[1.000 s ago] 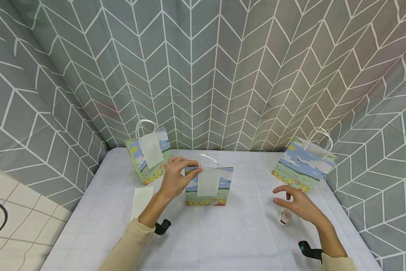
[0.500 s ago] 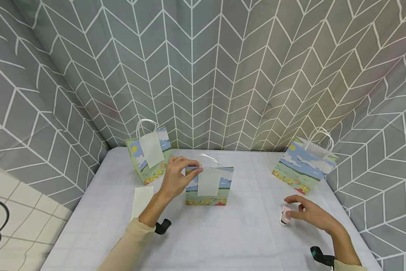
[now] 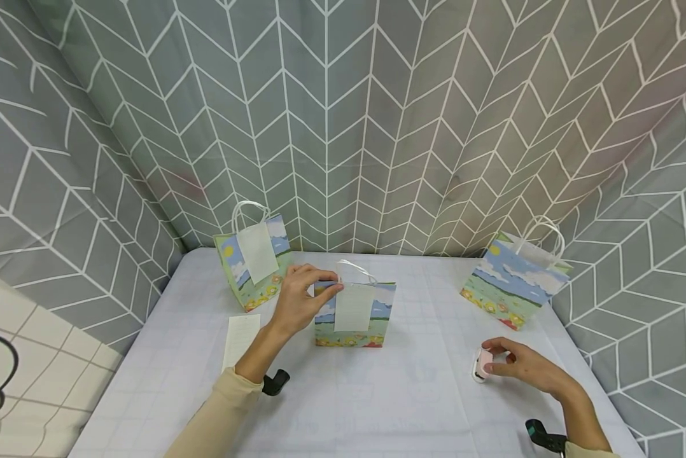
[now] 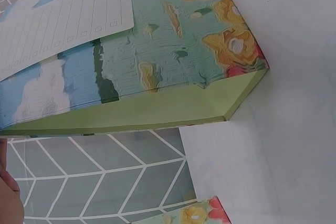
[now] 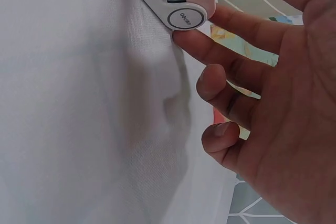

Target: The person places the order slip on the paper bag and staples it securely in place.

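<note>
At the middle of the table in the head view, my left hand (image 3: 304,299) pinches the top edge of a gift bag (image 3: 382,312) together with the lined note sheet (image 3: 352,308) lying against its front. The left wrist view shows the sheet's ruled lines and small boxes, and the bag's folded green side. My right hand (image 3: 529,367) has thumb and fingers on either side of a small pink and white stapler (image 3: 482,366) on the table. In the right wrist view, fingertips touch the round end of the stapler (image 5: 187,17); the ring and little fingers curl free.
A second gift bag (image 3: 234,270) with a note sheet (image 3: 257,253) on its front stands back left. Another gift bag (image 3: 511,280) stands back right, tilted in view. One loose note sheet (image 3: 241,337) lies beside my left forearm. A patterned curtain (image 3: 354,127) hangs behind the table.
My right hand has come down and toward me, from over the stapler to its right side, and its fingers have closed in on it. My left hand stays put on the bag.
</note>
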A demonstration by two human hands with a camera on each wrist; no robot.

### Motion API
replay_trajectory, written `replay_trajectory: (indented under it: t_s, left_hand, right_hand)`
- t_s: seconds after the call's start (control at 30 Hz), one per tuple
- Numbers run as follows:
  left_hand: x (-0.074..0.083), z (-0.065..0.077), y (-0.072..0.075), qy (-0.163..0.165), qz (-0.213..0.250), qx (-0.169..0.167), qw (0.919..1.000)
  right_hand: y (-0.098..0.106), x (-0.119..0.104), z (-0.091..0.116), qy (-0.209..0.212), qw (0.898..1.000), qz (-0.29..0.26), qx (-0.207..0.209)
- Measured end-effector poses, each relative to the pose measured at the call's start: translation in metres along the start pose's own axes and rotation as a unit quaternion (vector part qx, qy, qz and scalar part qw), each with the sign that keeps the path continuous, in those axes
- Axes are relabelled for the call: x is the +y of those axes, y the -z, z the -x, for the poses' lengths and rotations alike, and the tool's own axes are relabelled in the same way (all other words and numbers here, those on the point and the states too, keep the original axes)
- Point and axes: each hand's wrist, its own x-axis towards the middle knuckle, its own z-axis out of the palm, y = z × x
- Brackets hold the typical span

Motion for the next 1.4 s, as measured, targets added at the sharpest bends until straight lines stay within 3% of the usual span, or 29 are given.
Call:
replay_trajectory:
  t_s: [0.27,0.47,0.77,1.07,1.4]
  left_hand:
    - [-0.001,0.0,0.0,-0.002,0.002,0.004,1.0]
    - [-0.001,0.0,0.0,-0.002,0.003,0.004,1.0]
    - [0.0,0.0,0.0,0.0,0.002,0.001,1.0]
    - [0.0,0.002,-0.001,0.003,0.005,0.002,1.0]
    - [-0.002,0.002,-0.002,0.004,0.012,0.004,0.9999]
  right_hand:
    - [0.001,0.0,0.0,-0.028,0.999,0.023,-0.001]
    - [-0.001,-0.004,0.001,-0.033,0.999,0.011,-0.001]
    - [-0.007,-0.002,0.0,-0.02,0.999,-0.03,-0.005]
    - [-0.009,-0.002,-0.001,0.002,0.996,-0.08,-0.038]
    - [-0.008,-0.02,-0.018,0.029,0.998,-0.058,-0.019]
